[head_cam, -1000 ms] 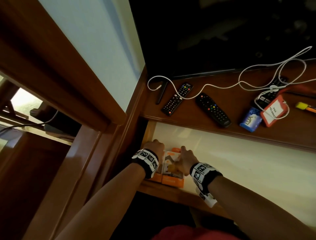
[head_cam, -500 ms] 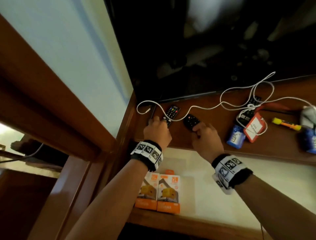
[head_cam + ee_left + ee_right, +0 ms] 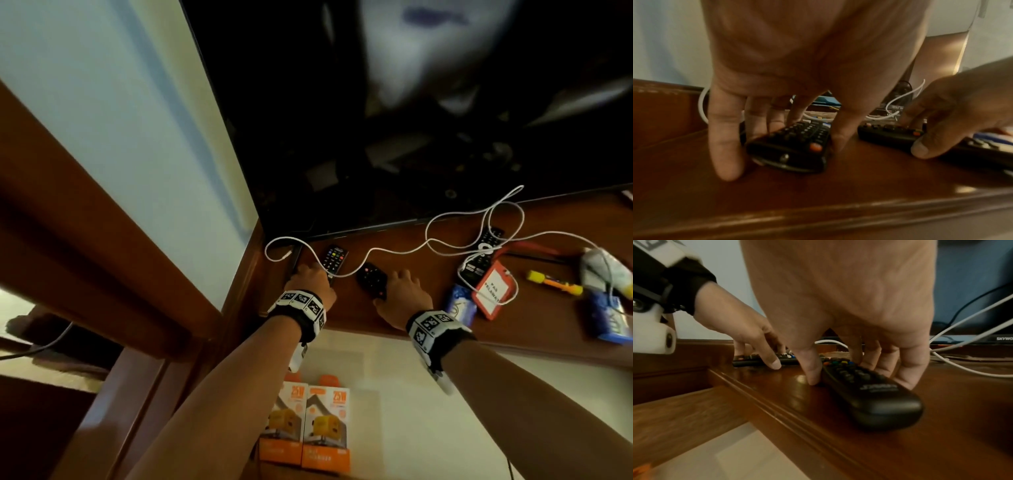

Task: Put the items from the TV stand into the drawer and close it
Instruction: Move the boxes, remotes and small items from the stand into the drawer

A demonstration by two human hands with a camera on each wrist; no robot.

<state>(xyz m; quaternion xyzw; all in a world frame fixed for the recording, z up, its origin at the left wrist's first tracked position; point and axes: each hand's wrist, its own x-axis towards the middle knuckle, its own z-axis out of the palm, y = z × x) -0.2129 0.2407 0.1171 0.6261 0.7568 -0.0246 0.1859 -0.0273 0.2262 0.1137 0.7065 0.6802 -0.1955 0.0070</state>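
Task is at an early stage: only two orange-and-white charger boxes (image 3: 305, 425) lie in the open white-lined drawer (image 3: 428, 394). White cable (image 3: 455, 236), red badge holder (image 3: 493, 287) and other items remain on the brown wooden TV stand (image 3: 411, 311). Left hand (image 3: 797, 65) pinches the slim black remote (image 3: 795, 147) by its sides; right hand (image 3: 849, 305) pinches the rounded black remote (image 3: 869, 394). Both remotes rest on the stand.

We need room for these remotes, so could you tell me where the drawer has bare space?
The drawer floor is bare right of the two orange charger boxes, which sit in its near-left corner. The stand top is crowded with remotes, white cable and packets.
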